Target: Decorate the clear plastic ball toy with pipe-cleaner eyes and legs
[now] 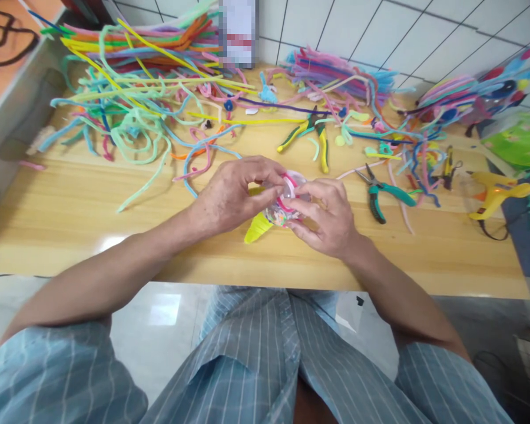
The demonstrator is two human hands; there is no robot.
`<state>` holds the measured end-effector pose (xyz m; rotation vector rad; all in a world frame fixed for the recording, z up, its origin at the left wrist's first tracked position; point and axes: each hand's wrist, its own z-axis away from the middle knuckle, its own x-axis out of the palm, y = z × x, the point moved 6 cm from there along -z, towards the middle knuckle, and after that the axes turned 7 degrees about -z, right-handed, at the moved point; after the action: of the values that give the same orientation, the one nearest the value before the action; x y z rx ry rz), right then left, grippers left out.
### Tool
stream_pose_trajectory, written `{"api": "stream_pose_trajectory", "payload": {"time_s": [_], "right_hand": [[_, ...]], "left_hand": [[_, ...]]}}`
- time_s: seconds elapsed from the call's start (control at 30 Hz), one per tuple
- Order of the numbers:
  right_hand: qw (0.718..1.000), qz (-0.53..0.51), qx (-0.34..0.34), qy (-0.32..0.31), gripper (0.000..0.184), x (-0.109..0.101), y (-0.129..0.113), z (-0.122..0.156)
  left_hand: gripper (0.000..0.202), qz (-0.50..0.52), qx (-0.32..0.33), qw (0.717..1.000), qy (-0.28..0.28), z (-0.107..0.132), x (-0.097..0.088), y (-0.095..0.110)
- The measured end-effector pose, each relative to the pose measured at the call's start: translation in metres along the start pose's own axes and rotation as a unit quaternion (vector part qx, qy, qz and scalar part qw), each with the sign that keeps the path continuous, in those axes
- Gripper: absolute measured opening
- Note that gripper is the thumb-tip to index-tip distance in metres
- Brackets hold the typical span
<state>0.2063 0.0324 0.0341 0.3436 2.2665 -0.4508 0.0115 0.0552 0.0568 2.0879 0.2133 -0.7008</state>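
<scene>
Between my two hands is a small clear round container (279, 215) with a pink and white band at its top and bits of colour inside. My left hand (234, 194) pinches the pink and white band from the left, thumb and fingertips together. From the right, my right hand (329, 215) grips the container's side and rim with curled fingers. A yellow fuzzy piece (258, 227) sticks out at the container's lower left, under my left hand. How it joins the container is hidden.
Yellow-handled pliers (311, 138) and teal-handled pliers (382, 194) lie beyond and right of my hands. A yellow glue gun (499, 191) rests at the right. Tangled pipe cleaners (136, 132) and bundled ones (335, 76) fill the back of the wooden table (70, 218).
</scene>
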Motion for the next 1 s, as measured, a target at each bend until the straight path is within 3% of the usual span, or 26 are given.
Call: {"api": "stream_pose_trajectory", "payload": {"time_s": [0.3, 0.57, 1.0], "right_hand": [[0.999, -0.030, -0.006, 0.027, 0.039, -0.0020, -0.0016, -0.0016], [0.998, -0.051, 0.027, 0.034, 0.059, 0.0002, 0.0029, 0.0017], [0.998, -0.030, 0.004, 0.062, 0.049, -0.0018, -0.0009, -0.0011]], "left_hand": [[0.014, -0.036, -0.004, 0.999, 0.014, 0.0020, 0.0022, 0.0067], [0.013, -0.033, 0.007, 0.999, -0.001, 0.0017, 0.0021, 0.0070], [0.011, -0.025, 0.012, 1.000, -0.001, 0.0027, 0.0020, 0.0073]]}}
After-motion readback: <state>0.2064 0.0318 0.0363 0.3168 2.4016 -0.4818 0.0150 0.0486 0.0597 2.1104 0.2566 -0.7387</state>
